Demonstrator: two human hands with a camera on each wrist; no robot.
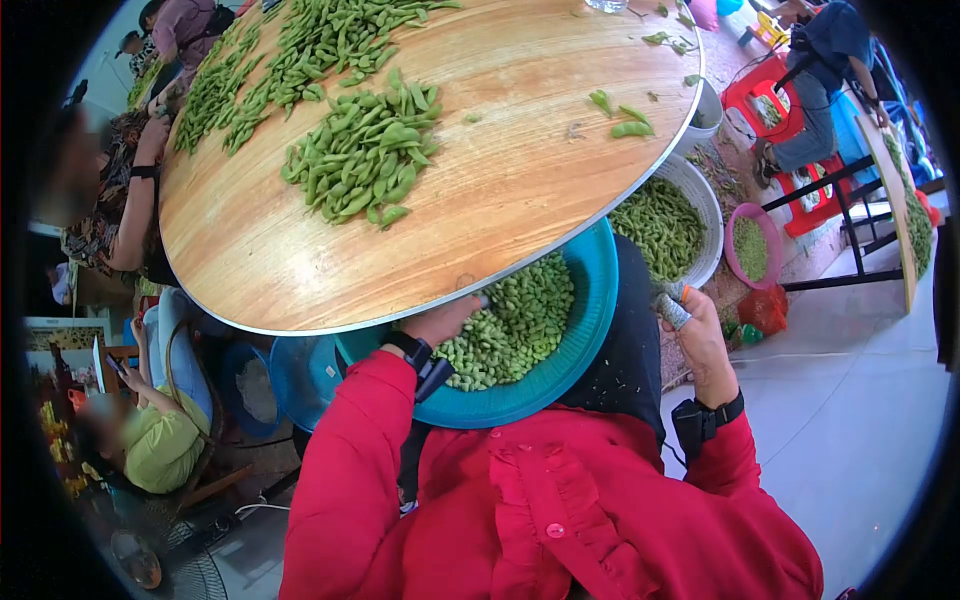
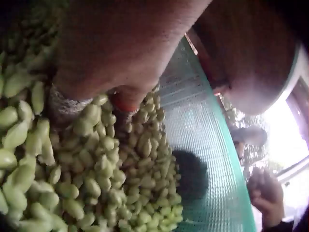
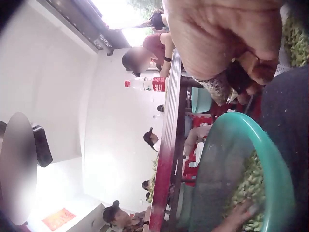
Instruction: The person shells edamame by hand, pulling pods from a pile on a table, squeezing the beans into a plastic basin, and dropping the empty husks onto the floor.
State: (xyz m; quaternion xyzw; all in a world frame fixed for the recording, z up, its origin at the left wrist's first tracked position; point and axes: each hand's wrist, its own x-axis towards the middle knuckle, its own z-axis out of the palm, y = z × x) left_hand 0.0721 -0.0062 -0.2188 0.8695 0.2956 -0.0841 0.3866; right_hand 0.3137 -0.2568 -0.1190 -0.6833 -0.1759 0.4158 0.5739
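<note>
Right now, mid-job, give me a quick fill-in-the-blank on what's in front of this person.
1. The left hand rests on the shelled beans inside the teal ____.
2. The unshelled pods are heaped on the round ____ table.
3. The right hand, outside the basin, has a ____ strap at its wrist.

Missing words: basin; wooden; black.
</note>
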